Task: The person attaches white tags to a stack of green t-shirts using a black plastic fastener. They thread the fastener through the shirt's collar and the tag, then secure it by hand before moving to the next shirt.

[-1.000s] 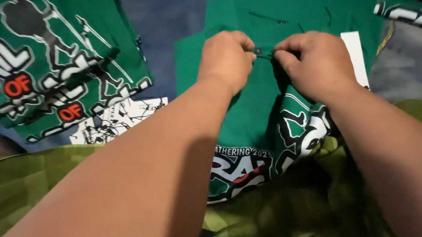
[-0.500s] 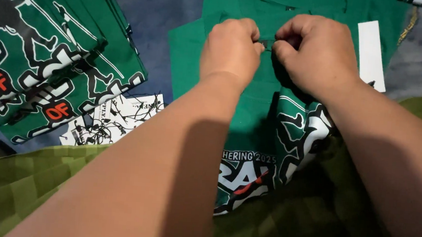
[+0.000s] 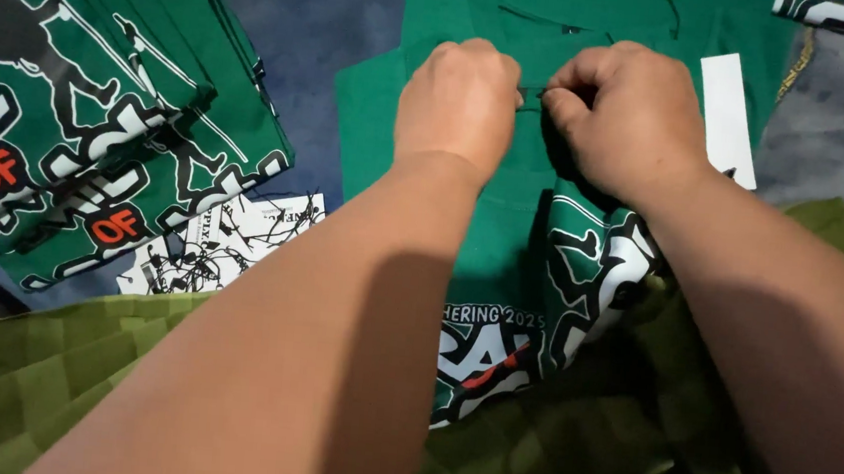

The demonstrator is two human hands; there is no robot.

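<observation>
Left hand (image 3: pixel 460 100): closed into a fist, knuckles up, resting on the green shirt (image 3: pixel 503 223), fingertips pinching a fold of its fabric near the top edge. Right hand (image 3: pixel 624 118): closed likewise, thumb and forefinger pinching the same fold, just beside the left hand, almost touching it. Exact item between the fingertips: too small to tell beyond a thin strip of green fabric.

Green shirt: spread flat in the centre of the view, plain green at the upper part, white, black and red print at the lower part, lower edge lying over the green checkered cloth (image 3: pixel 60 369).

Left of the green shirt: stack of folded printed shirts (image 3: pixel 91 111), same green with white and red graphics, well apart from both hands. Below that stack, between it and the green shirt: white printed sheet (image 3: pixel 221 241), partly tucked under the stack.

Right of the green shirt: white paper strip (image 3: pixel 728 111), upright in the view, just beside the right hand. Behind the green shirt: blue-grey surface (image 3: pixel 328 29).
</observation>
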